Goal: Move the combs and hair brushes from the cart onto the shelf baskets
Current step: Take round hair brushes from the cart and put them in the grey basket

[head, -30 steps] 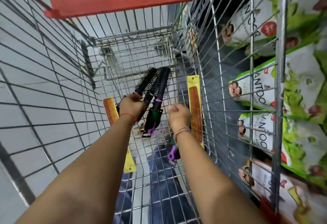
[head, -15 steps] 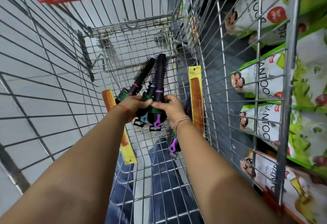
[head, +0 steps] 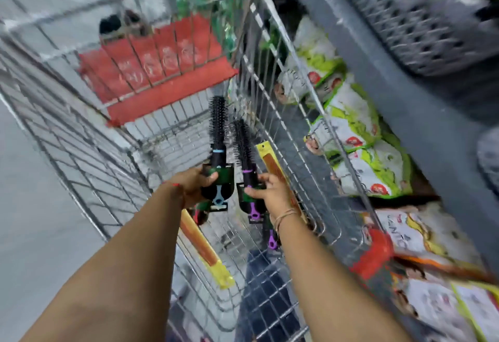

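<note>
My left hand (head: pixel 195 183) grips a black round hair brush with a blue band (head: pixel 218 136), bristles up; a second brush handle shows below that hand. My right hand (head: pixel 271 193) holds a black round brush with a purple band (head: pixel 243 144), also upright. Both hands are raised inside the wire cart (head: pixel 89 179). An orange comb on a yellow card (head: pixel 201 247) lies on the cart floor under my left wrist. Another carded comb (head: pixel 270 161) leans on the cart's right wall behind my right hand. A purple-handled brush (head: pixel 272 242) lies below my right wrist. A grey shelf basket (head: pixel 415 36) is at the upper right.
The cart's red child-seat flap (head: pixel 162 71) is ahead. Green and white packets (head: pixel 353 125) fill the lower shelves on the right, beyond the cart's wire wall. A grey shelf edge (head: pixel 405 115) runs diagonally above them. Grey floor tiles lie to the left.
Both hands have lifted the brushes upward and drawn apart, one brush now in my right hand. The view has swung up and right, bringing the grey shelf basket into sight.
</note>
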The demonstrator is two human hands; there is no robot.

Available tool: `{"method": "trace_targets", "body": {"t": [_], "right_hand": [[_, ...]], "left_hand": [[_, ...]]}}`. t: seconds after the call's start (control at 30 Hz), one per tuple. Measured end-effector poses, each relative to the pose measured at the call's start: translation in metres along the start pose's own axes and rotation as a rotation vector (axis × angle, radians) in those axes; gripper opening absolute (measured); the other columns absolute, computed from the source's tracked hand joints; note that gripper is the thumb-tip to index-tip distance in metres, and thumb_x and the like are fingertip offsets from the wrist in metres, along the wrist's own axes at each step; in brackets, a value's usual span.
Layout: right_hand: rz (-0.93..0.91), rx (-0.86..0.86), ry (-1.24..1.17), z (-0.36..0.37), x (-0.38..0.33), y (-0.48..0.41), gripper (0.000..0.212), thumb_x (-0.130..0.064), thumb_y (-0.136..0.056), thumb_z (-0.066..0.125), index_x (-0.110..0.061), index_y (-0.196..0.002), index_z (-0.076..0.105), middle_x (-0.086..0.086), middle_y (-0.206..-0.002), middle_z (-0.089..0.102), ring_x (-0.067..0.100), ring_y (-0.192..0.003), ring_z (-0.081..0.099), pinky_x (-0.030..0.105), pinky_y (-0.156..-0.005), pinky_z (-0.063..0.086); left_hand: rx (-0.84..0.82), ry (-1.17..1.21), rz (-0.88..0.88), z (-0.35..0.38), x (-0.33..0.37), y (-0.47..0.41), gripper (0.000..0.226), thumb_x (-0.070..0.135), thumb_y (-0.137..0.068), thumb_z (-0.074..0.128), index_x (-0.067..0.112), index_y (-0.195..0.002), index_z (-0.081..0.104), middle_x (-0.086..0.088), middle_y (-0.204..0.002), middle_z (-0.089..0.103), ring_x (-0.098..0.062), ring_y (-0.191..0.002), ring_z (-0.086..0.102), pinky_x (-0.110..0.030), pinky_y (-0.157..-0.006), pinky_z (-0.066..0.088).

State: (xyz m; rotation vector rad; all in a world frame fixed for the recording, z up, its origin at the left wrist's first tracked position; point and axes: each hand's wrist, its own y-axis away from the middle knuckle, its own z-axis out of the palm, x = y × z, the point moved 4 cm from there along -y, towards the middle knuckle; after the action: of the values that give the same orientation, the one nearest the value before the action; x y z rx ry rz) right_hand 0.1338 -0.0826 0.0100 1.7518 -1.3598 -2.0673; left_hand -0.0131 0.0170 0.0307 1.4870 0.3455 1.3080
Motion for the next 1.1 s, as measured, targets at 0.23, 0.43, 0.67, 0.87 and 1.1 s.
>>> {"method": "trace_targets", "body": {"t": [0.23, 0.43, 0.67, 0.87, 1.1], "right_hand": [[-0.314, 0.204, -0.387, -0.023, -0.066, 0.106, 0.033, 0.015, -0.071, 0.064, -0.018, -0.074, 0.059, 0.000, -0.073, 0.066, 0.011, -0.061, 0.062, 0.030, -0.069, 0.052], [-0.654, 0.502, -0.532, -0.110, -0.136, 0.235, 0.028, 0.009, -0.078, 0.061, -0.018, -0.080, 0.060, -0.009, -0.071, 0.071, 0.004, -0.066, 0.065, 0.018, -0.067, 0.051], [-0.875, 0.698, -0.582, -0.210, -0.176, 0.335, 0.022, 0.009, -0.083, 0.054, -0.009, -0.090, 0.063, -0.012, -0.065, 0.073, -0.001, -0.061, 0.066, 0.017, -0.071, 0.053], [-0.588, 1.151, -0.297, -0.307, -0.178, 0.348, 0.045, 0.004, -0.081, 0.062, 0.002, -0.125, 0.051, 0.021, -0.117, 0.061, 0.018, -0.092, 0.055, 0.034, -0.092, 0.047], [-0.233, 1.210, -0.067, -0.326, -0.166, 0.308, 0.034, -0.003, -0.086, 0.051, -0.009, -0.118, 0.061, 0.018, -0.125, 0.061, 0.032, -0.114, 0.057, 0.030, -0.098, 0.042]], "left_hand": [[-0.262, -0.282, 0.307, 0.045, 0.092, 0.103, 0.016, -0.002, -0.097, 0.033, 0.001, -0.110, 0.042, -0.018, -0.102, 0.051, -0.033, -0.099, 0.050, -0.043, -0.092, 0.044], [-0.580, -0.433, 0.480, 0.165, 0.150, 0.193, 0.027, 0.001, -0.096, 0.039, 0.013, -0.079, 0.055, -0.001, -0.065, 0.069, -0.020, -0.069, 0.056, -0.032, -0.076, 0.045], [-0.622, -0.553, 0.689, 0.304, 0.179, 0.270, 0.019, 0.009, -0.096, 0.044, -0.001, -0.095, 0.059, -0.019, -0.094, 0.072, -0.015, -0.072, 0.075, -0.035, -0.085, 0.056], [-0.036, -1.202, 0.983, 0.375, 0.205, 0.276, 0.057, 0.041, -0.099, 0.025, 0.000, -0.131, 0.049, -0.017, -0.142, 0.050, -0.029, -0.132, 0.044, -0.032, -0.106, 0.034], [-0.200, -1.175, 0.868, 0.417, 0.177, 0.222, 0.048, 0.008, -0.096, 0.042, 0.005, -0.143, 0.032, -0.014, -0.148, 0.041, -0.029, -0.133, 0.043, -0.007, -0.063, 0.049]]}}
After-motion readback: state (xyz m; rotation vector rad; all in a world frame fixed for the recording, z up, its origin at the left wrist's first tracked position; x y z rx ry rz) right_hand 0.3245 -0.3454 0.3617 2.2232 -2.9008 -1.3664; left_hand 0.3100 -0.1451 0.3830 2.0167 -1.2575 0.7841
